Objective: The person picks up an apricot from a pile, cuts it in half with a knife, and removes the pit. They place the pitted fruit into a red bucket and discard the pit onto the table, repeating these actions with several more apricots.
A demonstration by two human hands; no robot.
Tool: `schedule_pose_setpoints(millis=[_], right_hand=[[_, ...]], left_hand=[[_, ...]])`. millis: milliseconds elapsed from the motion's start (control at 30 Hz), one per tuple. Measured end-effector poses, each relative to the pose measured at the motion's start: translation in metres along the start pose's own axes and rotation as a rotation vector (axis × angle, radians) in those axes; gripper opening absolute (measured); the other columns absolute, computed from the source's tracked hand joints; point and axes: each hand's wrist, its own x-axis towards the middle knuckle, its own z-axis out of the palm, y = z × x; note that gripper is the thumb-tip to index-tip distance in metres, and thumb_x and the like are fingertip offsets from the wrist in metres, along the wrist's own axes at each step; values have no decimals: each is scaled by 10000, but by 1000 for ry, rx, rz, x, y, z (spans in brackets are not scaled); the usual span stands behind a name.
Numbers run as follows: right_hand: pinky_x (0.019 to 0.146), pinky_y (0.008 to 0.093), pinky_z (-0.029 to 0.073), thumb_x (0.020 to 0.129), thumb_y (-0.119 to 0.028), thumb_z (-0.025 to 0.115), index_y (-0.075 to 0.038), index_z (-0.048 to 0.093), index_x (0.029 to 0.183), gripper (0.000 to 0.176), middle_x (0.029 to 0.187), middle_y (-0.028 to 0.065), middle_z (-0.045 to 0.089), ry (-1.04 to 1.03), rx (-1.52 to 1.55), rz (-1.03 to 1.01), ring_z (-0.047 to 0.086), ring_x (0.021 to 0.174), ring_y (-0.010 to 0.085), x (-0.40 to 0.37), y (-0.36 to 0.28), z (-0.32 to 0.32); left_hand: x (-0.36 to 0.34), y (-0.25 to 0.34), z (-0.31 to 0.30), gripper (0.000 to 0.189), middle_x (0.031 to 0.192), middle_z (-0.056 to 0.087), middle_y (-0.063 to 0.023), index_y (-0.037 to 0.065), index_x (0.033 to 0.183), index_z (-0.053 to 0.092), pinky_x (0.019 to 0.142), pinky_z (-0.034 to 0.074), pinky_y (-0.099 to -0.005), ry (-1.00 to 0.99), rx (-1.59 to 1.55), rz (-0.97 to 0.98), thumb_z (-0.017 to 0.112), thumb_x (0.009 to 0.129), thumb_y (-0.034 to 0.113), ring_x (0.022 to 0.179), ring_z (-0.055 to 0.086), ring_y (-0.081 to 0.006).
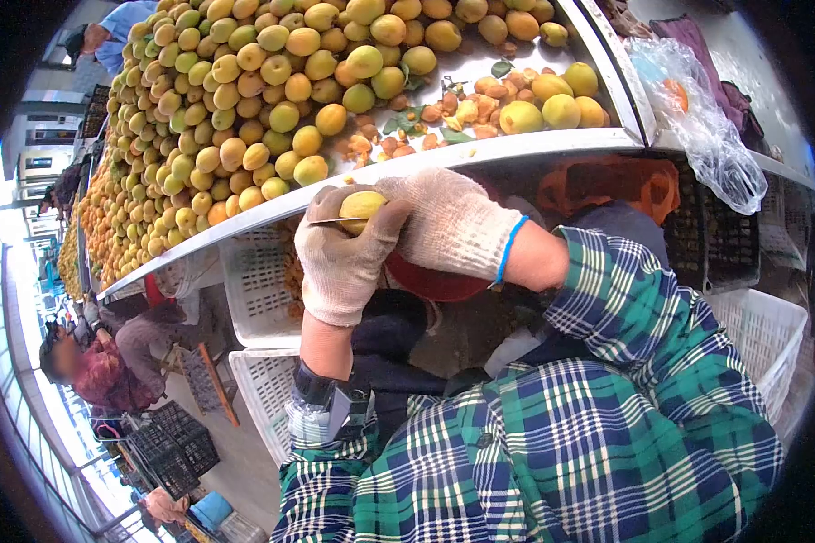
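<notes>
A yellow-green apricot (362,205) sits between the thumb and fingers of my left hand (340,262), which wears a stained cream knit glove. Across the fruit lies a thin knife blade (332,221); its handle is hidden by the gloves. My right hand (448,222), in a matching glove with a blue cuff edge, is closed against the fruit's right side. What its fingers grip is out of sight. Just beyond both hands runs the white rim (480,152) of a sorting table, with a big heap of apricots (235,100) on it.
Apricot pieces and leaves (426,122) lie beside several whole apricots (552,109). A clear plastic bag (697,118) hangs over the table's right corner. White crates (254,281) stand below the rim, near a red basin (439,281). Another person (100,366) sits at left near black crates (167,448).
</notes>
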Motion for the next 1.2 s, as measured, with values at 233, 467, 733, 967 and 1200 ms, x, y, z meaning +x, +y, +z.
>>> schedule_pose_setpoints(millis=[233,467,733,967,1200], right_hand=[[729,427,521,688,-198,619,-33,684,844,237,805,215,663,-243,61,-190,653,783,370,1,5,-17],[699,417,521,733,-223,662,-24,657,847,230,775,197,654,-476,118,-193,645,766,367,-1,3,-23],[680,461,502,692,-165,600,-9,640,801,195,788,234,637,-215,227,-308,633,780,407,-10,-24,-19],[606,386,503,741,-156,681,-23,633,880,199,723,133,640,-123,547,62,639,682,292,-35,-6,-9],[336,198,356,849,-298,689,-23,605,1013,331,596,-5,529,-161,1078,510,476,420,56,-34,-15,-30]], left_hand=[[-9,0,10,332,826,612,-107,27,937,643,717,489,-340,111,89,265,806,728,227,753,599,-246],[-21,-5,1,400,876,614,-108,14,1024,612,728,480,-364,73,231,448,788,738,231,769,579,-266],[-36,31,-21,686,982,555,-83,-50,1266,485,806,480,-302,48,9,20,827,709,155,887,562,-180],[-38,7,-7,572,1104,583,-68,-50,1209,535,784,496,-235,142,-411,-374,817,742,120,940,567,-101],[-35,5,-10,522,989,578,-103,7,1137,613,797,498,-292,4,160,73,832,684,147,897,597,-205]])
